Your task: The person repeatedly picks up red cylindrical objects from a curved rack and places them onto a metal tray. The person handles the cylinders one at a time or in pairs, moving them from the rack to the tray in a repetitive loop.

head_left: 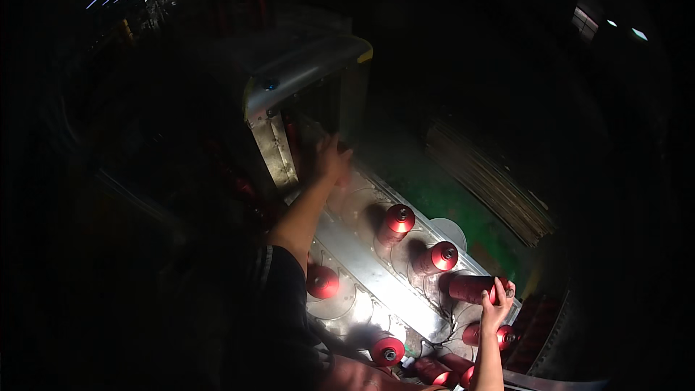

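Note:
Red metal bottles with narrow necks stand and lie about a long metal table with round plates. My right hand [496, 308] is closed round the neck end of a tilted red bottle [469, 288] at the table's right edge. Another red bottle [474, 334] lies just below that hand. Far up the table, by the opening of a metal hood [308, 72], my left hand [333, 161] is smeared by motion. A reddish blur shows beside it, and I cannot tell whether it holds anything. Two upright red bottles [398, 223] [437, 257] stand between my hands.
A flat metal strip [376, 280] runs along the table's middle. Nearer me stand more red bottles [322, 282] [387, 351], with several crowded at the near end. Long stacked boards [489, 181] lie on the green floor [434, 188] to the right. The surroundings are dark.

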A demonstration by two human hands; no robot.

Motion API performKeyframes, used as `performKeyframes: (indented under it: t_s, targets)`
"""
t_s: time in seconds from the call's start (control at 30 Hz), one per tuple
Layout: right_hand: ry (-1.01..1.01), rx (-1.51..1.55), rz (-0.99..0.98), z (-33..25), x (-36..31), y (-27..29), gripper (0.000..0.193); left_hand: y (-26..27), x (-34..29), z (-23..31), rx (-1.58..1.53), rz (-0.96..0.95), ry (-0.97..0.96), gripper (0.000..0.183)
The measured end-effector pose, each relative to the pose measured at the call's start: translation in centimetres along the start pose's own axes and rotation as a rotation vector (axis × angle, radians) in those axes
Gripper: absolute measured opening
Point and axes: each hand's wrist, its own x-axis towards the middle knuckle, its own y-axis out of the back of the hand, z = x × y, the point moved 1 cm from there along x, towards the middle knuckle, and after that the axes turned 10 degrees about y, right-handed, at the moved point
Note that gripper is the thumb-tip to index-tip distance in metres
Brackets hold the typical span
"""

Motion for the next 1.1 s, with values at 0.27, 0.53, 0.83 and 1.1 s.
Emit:
performKeyframes:
  t_s: [0.27, 0.53, 0.83, 1.1]
  targets:
    - [0.065, -0.102, -0.199, -2.5, 1.7, -7.1, 0.052, 1.4, 1.5, -3.4, -0.125, 0.054, 0.135, 0.036]
    - [0.029, -0.087, -0.173, -4.3, 2.8, -9.7, 0.053, 2.9, -0.7, -3.7, -0.047, -0.213, 0.067, 0.032]
    - [0.133, 0.219, -0.208, -8.1, 1.5, -2.0, 0.048, 8.8, -7.9, 5.6, -0.225, 0.032, 0.045, 0.047]
    - [-0.200, 0.568, 0.025, -7.1, -14.3, 14.3, 0.025, 10.9, -36.0, 21.5, -0.953, -0.871, -0.078, 0.024]
